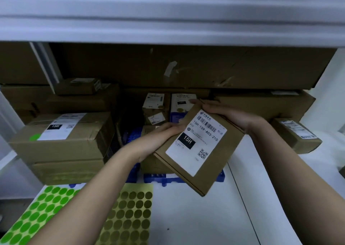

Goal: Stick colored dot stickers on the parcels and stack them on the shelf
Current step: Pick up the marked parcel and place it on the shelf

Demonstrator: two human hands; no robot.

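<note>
I hold a flat brown cardboard parcel tilted in front of me, its white label reading 15H facing up. My left hand grips its left edge from below. My right hand grips its upper right corner. A sheet of green dot stickers lies at the lower left of the white table. Beside it lies a sheet of dull yellow dot stickers, partly hidden under my left forearm. A large parcel at the left carries a green dot near its label.
Stacked brown boxes fill the shelf behind. Small labelled boxes stand in a blue crate under the held parcel. Another small parcel lies at the right. A white shelf board spans overhead.
</note>
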